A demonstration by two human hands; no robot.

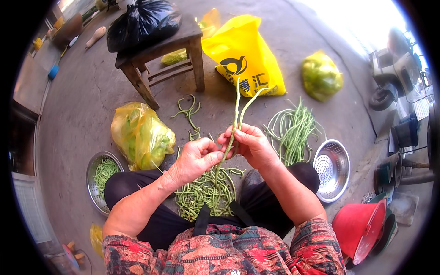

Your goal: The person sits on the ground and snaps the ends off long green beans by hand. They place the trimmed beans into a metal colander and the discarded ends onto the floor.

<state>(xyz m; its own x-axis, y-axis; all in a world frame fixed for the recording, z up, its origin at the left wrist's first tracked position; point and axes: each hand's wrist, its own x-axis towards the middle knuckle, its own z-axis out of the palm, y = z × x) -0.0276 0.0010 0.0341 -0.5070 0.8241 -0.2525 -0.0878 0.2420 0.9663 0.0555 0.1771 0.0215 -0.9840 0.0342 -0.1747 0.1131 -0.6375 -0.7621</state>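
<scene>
Two long green yard-long beans [237,106] stand up between the fingers of my right hand [250,141]. My left hand [197,160] pinches the lower part of one of these beans with thumb and fingers. Below both hands, between my legs, lies a heap of bean pieces and longer beans [206,192] on the floor. A bundle of whole yard-long beans [292,132] rests to the right of my right hand. A few curled beans [189,110] lie on the concrete beyond my left hand.
At my left knee sits a perforated steel basin with bean pieces [106,172], beside a yellow bag of greens [141,137]. Another perforated basin [331,172] and a red bucket [357,227] stand right. Ahead are a wooden stool [192,44] bearing a black bag [144,24] and a yellow bag [247,51].
</scene>
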